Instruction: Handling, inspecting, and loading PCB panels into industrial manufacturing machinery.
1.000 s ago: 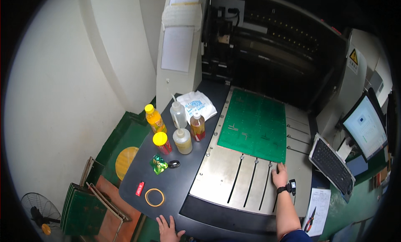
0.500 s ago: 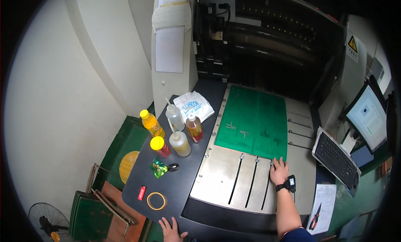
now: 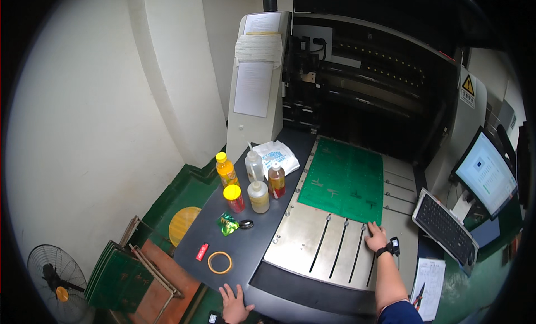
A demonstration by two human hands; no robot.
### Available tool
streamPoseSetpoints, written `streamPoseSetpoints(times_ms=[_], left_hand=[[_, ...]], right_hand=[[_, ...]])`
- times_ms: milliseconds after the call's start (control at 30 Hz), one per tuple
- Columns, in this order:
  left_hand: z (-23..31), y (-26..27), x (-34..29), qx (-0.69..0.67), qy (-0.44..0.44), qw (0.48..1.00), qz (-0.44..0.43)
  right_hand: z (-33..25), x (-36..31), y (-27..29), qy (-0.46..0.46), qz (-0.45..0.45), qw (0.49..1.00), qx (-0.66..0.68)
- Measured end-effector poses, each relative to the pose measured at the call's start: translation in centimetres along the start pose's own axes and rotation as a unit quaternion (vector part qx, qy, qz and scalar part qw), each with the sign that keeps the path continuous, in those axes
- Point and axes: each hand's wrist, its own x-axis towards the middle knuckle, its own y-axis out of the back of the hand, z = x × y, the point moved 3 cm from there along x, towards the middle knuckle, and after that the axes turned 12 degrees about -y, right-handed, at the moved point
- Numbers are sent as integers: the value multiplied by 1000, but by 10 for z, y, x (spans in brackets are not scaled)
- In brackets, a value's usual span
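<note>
In the head view, the whole scene had shifted lower in the picture since the earlier frame, while the green panel (image 3: pixel 345 181) had kept its place flat on the metal bed (image 3: pixel 304 234), toward the far side of the slots. The right hand (image 3: pixel 376 238) had stayed at the panel's near right corner, its fingers spread, fingertips at the edge; whether they pressed on it could not be told. The left hand (image 3: pixel 237 308) lay at the near edge of the dark table (image 3: pixel 245 254), fingers splayed. The two hands were well apart, and neither was closed around anything. Nearest the left hand on the table was a yellow-brown ring (image 3: pixel 210 263), with a small red item (image 3: pixel 202 252) just beside it. Farther back stood an orange bottle (image 3: pixel 226 172), a yellow-lidded red jar (image 3: pixel 234 201) and two squeeze bottles (image 3: pixel 259 198). A keyboard (image 3: pixel 445 222) sat right of the bed.
</note>
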Motion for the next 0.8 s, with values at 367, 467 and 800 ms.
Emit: streamPoseSetpoints(times_ms=[367,467,800], left_hand=[[-8,-1,-2,-55,-26,995,77],[-4,2,-2,-43,-20,998,36],[75,95,9,-696,-47,671,252]], right_hand=[[15,-138,-26,59,-30,997,-37],[25,-165,-20,58,-49,996,-37],[48,-174,-25,26,-114,992,44]])
